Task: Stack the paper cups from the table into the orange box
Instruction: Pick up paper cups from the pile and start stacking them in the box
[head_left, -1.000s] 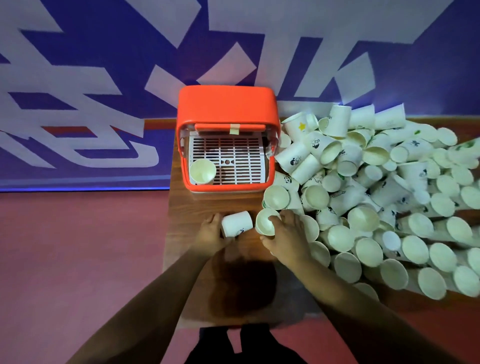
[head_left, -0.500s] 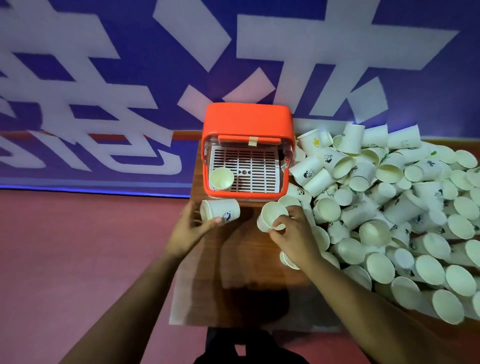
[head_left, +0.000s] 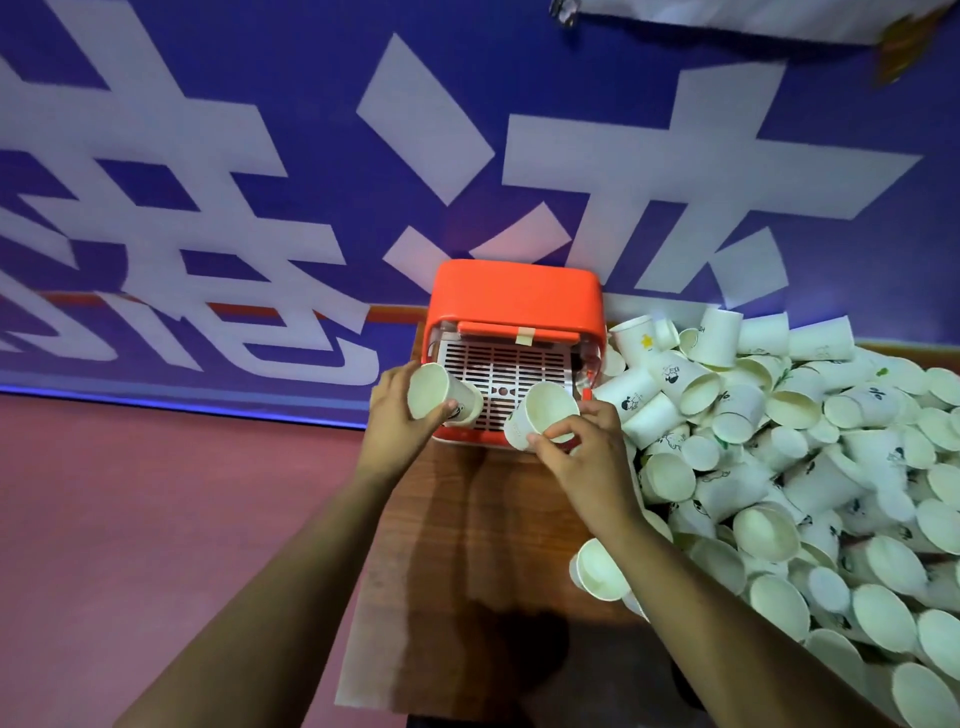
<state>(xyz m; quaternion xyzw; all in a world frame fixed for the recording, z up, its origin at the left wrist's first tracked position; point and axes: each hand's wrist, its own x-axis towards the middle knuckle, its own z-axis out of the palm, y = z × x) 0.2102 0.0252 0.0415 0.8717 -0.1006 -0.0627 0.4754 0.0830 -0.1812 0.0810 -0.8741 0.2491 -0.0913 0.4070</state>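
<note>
The wood-grain table (head_left: 457, 545) lay bare only along its left part, that edge open to the floor (head_left: 156, 519), while a loose heap of smooth white paper cups (head_left: 805, 467) crowded its right side up to the orange box (head_left: 514, 291). That rounded plastic box stood at the table's far edge, a slatted white tray (head_left: 498, 364) showing inside. Over its near rim the left hand (head_left: 395, 415) curled round one tilted cup (head_left: 436, 397), and the right hand (head_left: 587, 457) pinched a second cup (head_left: 543, 415) at its rim.
</note>
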